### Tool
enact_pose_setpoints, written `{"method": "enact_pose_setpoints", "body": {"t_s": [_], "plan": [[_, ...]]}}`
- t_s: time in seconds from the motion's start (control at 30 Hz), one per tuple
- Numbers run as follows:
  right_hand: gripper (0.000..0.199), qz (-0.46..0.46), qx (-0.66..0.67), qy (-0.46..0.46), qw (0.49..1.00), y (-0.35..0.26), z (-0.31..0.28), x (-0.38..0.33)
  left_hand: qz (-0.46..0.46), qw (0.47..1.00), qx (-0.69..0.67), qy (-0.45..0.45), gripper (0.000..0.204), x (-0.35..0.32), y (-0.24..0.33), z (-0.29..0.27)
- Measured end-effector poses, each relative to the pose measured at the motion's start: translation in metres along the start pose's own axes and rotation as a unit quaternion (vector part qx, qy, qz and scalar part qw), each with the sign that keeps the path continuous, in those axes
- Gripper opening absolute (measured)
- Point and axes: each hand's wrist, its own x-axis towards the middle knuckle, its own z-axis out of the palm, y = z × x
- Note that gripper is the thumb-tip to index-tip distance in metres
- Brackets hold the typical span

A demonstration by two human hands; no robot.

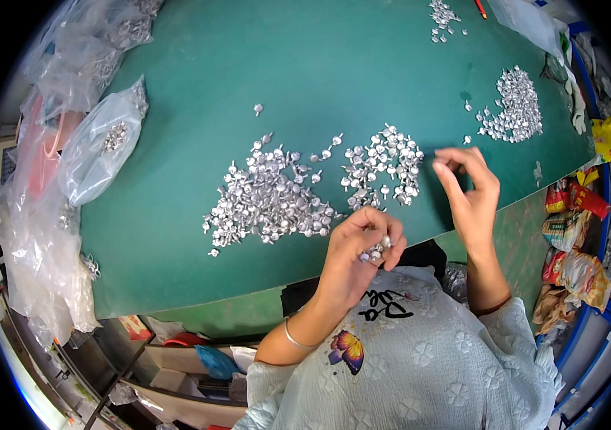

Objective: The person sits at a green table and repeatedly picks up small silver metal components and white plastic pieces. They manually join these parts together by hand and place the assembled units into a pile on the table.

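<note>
My left hand (363, 247) curls around several small silver metal studs (375, 252), round-headed with short stems, at the table's front edge. To its right my right hand (471, 188) is raised over the table edge, its thumb and index finger apart and nothing seen between them. Beyond my left hand lies a large heap of the same studs (269, 193). A smaller cluster of studs (384, 163) sits between the two hands, a little farther off. A few single studs lie scattered between the heaps.
The green table (198, 79) carries another stud pile (517, 107) at the right and a small one (443, 18) at the far edge. A clear bag (104, 147) with metal pieces lies at the left. Colourful packages (578, 229) stand beyond the right edge.
</note>
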Motion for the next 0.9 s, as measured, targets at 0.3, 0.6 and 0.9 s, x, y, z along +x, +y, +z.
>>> {"method": "enact_pose_setpoints", "body": {"t_s": [0.3, 0.6, 0.9], "plan": [[0.009, -0.094, -0.143, 0.000, 0.985, 0.018, 0.013, 0.005, -0.019, 0.996, 0.043, 0.070, 0.017, 0.002, -0.002, -0.002], [0.008, -0.085, -0.080, -0.015, 0.993, 0.016, 0.002, 0.013, -0.007, 0.994, 0.092, 0.064, 0.022, 0.002, 0.000, 0.002], [0.016, -0.100, 0.126, -0.112, 0.981, -0.039, 0.025, 0.175, 0.016, 0.990, 0.098, 0.100, 0.021, -0.008, 0.021, -0.001]]}}
